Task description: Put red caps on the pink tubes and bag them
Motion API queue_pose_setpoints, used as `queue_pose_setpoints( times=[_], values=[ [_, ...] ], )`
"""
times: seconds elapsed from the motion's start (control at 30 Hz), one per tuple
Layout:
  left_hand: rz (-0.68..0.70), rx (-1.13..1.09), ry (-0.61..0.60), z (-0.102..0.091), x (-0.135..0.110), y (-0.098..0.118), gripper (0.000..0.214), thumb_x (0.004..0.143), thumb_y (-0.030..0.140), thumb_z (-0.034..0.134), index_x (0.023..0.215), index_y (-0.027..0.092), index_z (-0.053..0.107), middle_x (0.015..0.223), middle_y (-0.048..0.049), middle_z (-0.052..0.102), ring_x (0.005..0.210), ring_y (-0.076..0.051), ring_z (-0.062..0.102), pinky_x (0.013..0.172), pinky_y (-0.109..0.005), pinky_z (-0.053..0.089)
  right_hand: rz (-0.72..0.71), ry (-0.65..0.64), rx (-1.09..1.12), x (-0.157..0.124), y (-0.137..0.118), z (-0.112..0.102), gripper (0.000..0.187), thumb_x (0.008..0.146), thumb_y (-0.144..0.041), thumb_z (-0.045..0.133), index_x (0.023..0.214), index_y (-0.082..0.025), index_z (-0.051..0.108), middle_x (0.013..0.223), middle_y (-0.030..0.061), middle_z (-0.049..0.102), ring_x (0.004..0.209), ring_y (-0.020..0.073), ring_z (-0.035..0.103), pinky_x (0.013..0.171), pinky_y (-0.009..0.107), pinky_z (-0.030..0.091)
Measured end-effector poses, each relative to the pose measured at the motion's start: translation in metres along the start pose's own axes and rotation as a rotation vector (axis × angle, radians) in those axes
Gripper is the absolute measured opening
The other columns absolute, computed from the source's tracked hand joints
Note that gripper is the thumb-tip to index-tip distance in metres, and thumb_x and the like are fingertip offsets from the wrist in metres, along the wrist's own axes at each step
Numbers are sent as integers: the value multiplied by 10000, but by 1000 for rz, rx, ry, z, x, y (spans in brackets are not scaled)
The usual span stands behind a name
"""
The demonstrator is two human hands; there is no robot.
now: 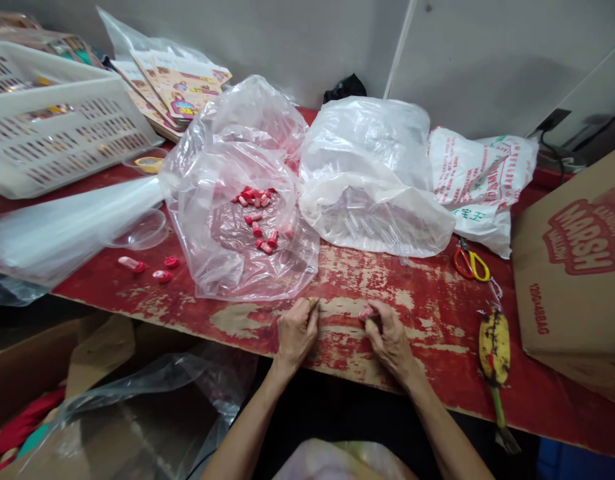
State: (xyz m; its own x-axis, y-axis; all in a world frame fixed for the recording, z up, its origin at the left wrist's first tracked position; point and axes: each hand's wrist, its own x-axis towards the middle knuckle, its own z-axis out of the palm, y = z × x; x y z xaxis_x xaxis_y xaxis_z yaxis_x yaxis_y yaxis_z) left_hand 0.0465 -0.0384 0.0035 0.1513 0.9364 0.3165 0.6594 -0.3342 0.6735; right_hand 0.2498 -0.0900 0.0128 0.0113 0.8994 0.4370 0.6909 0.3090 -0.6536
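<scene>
My left hand (297,331) rests at the table's front edge with its fingers curled closed; whatever they pinch, if anything, is hidden. A short way to its right, my right hand (391,337) pinches a small pink-and-red piece (366,312) between thumb and fingers. Beyond the left hand lies an open clear plastic bag (197,233) with several small red-and-pink capped pieces (258,229) inside. To its left are three loose ones, among them a longer capped piece (132,264). Behind my right hand, a whitish bag (367,133) lies with its mouth open, showing clear plastic tubes (370,217).
A white basket (62,127) and printed cards (187,93) stand at the back left, near a plastic roll (72,217) and a tape roll (148,164). Rightward are a printed sack (480,173), scissors (471,262), a spotted banana (494,350) and a large carton (577,267).
</scene>
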Motion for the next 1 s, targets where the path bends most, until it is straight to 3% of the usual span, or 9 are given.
queue_pose_setpoints(
  times=[0.1, 0.2, 0.33, 0.47, 0.6, 0.73, 0.87, 1.0],
  values=[
    [2, 3, 7, 0, 0, 1, 233, 910, 236, 430, 831, 172, 639, 730, -38, 630, 679, -143, 604, 641, -238, 422, -22, 55, -29, 0, 3, 0, 357, 887, -151, 449, 1235, -231, 430, 1067, 84, 617, 883, 181, 641, 753, 339, 546],
    [5, 17, 13, 0, 0, 0, 240, 911, 237, 426, 813, 169, 634, 705, -30, 609, 651, -137, 590, 624, -237, 416, -71, -13, -61, -1, 3, 1, 340, 876, -142, 453, 1204, -232, 459, 1006, 71, 630, 899, 194, 633, 791, 368, 536],
    [14, -1, 3, -1, 0, 0, 238, 909, 230, 424, 817, 170, 636, 716, -32, 612, 665, -138, 594, 630, -235, 422, 49, 49, -20, -2, 2, 4, 367, 874, -173, 462, 1234, -233, 429, 1059, 82, 623, 896, 189, 640, 786, 357, 540],
    [4, -3, 13, -1, 0, 0, 220, 897, 211, 436, 834, 174, 644, 730, -37, 623, 680, -144, 609, 634, -236, 429, 55, -27, -27, 2, 2, 7, 325, 866, -227, 468, 1191, -220, 480, 927, 60, 654, 857, 203, 638, 821, 393, 520],
    [12, -68, 31, -2, -3, 3, 207, 875, 175, 449, 863, 180, 655, 745, -37, 643, 696, -142, 626, 642, -228, 448, 285, 14, 15, 10, 8, -2, 418, 880, -346, 460, 1268, -192, 449, 962, 70, 668, 845, 193, 659, 770, 333, 530],
    [-19, -201, 184, -9, -4, 3, 221, 861, 154, 447, 939, 178, 652, 809, -39, 673, 756, -142, 640, 690, -231, 477, 465, -54, -297, 20, 23, -21, 534, 883, -464, 420, 1334, -179, 438, 1017, 116, 678, 803, 265, 670, 721, 397, 514],
    [-169, -118, 380, -32, 19, -11, 203, 856, 213, 468, 927, 189, 657, 832, -42, 677, 770, -165, 633, 715, -264, 474, 525, -141, -594, 29, 34, -34, 578, 908, -503, 362, 1392, -187, 388, 1021, 121, 686, 758, 315, 670, 663, 425, 483],
    [-389, 119, 387, -65, 75, -43, 233, 826, 225, 442, 902, 177, 657, 911, -82, 667, 890, -215, 610, 817, -315, 445, 458, -60, -612, 34, 43, -37, 453, 928, -413, 337, 1272, -179, 517, 1138, 105, 636, 873, 275, 649, 678, 361, 467]
  ],
)
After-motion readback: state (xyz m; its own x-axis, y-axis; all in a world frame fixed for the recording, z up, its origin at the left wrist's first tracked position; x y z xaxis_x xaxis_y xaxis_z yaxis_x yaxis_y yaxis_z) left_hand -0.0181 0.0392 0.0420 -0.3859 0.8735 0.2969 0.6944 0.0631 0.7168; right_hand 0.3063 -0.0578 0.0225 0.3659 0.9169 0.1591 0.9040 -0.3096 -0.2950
